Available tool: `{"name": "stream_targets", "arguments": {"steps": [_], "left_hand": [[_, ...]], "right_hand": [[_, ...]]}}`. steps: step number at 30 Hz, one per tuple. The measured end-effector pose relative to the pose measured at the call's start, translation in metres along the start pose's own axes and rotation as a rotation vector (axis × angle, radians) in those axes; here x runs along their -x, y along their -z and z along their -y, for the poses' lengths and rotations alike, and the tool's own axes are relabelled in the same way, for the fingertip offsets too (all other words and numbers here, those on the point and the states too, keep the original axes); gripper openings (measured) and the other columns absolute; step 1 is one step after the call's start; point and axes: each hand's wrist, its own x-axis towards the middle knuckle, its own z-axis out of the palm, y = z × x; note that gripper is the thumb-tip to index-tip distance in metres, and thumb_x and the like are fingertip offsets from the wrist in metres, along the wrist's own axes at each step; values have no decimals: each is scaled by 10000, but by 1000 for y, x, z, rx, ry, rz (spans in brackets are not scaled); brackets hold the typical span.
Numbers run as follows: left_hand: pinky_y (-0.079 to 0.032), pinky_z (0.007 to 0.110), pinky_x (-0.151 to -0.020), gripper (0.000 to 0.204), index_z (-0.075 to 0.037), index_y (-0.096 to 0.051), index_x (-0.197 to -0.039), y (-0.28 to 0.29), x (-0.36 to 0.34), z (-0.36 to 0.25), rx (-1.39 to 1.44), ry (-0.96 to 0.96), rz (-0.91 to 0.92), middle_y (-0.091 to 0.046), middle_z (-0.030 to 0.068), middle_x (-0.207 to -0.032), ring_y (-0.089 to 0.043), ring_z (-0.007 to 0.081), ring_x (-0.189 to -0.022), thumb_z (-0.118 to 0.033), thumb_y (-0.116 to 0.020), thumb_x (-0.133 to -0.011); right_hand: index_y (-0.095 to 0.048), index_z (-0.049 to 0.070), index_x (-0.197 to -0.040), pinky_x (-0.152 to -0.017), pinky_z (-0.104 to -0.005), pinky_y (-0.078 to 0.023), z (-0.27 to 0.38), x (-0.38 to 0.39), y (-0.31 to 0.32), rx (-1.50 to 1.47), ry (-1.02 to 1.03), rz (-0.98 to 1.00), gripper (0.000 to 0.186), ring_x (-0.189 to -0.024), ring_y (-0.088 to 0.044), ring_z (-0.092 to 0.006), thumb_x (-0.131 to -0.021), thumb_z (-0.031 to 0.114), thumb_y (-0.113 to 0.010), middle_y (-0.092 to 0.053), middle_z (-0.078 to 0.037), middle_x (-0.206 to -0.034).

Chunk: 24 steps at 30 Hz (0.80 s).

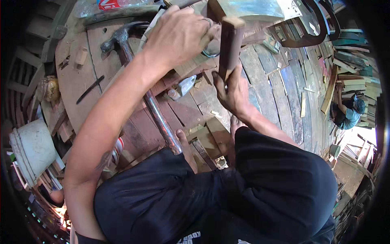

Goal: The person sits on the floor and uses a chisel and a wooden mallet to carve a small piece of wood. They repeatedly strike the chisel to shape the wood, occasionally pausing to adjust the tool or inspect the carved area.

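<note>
My right hand [235, 91] grips the lower end of a squared brown wooden bar [230, 46], which stands nearly upright. My left hand [178, 36], a ring on one finger, is closed just left of the bar's upper part. Below its fingertips shows the curved edge of a round thing [212, 53]; most of it is hidden, so I cannot tell what the fingers hold. A claw hammer [120, 37] lies under my left forearm, its long worn handle pointing toward my knee. Beyond the hands stands a wooden piece with a pale, curved top [256, 9].
A small plastic bottle [185, 87] lies between my feet and the work. Left are a dark thin stick [90, 89] and a white bucket [34, 150]. Black curved bands [308, 38] stand at the upper right. Wood scraps cover the planks; another person [347, 112] sits far right.
</note>
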Motion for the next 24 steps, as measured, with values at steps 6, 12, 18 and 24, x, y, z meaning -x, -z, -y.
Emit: {"name": "stream_targets", "arguments": {"steps": [6, 12, 18, 24], "left_hand": [[-457, 431, -753, 411, -88, -685, -767, -5, 2, 4, 16, 31, 47, -685, 95, -758, -655, 288, -796, -351, -547, -1051], [-466, 445, -783, 467, -91, -668, -722, -2, 4, -1, 38, 53, 46, -679, 111, -729, -673, 302, -802, -397, -520, -1042], [-448, 431, -760, 315, -84, -694, -769, 4, 3, -2, 37, 40, 64, -650, 89, -750, -630, 292, -808, -283, -622, -1003], [-453, 439, -750, 341, -95, -696, -755, -2, 0, 1, 28, 49, 69, -674, 91, -740, -648, 287, -785, -304, -602, -1008]], "right_hand": [[-358, -30, -1079, -506, -541, -501, -30, 25, -15, 63, 1, 31, 448, -571, -641, -466, -967, 228, -706, -623, -224, -638], [-356, -31, -1101, -483, -510, -473, -19, 18, -13, 46, 35, -26, 410, -563, -635, -458, -975, 167, -691, -663, -219, -701], [-307, -27, -1240, -437, -493, -442, -16, 2, -9, 47, 134, -42, 530, -544, -661, -392, -953, 128, -725, -692, -184, -741], [-321, -87, -1194, -403, -489, -396, -37, 27, -20, 107, 173, -41, 566, -475, -612, -395, -934, 157, -760, -635, -187, -644]]}}
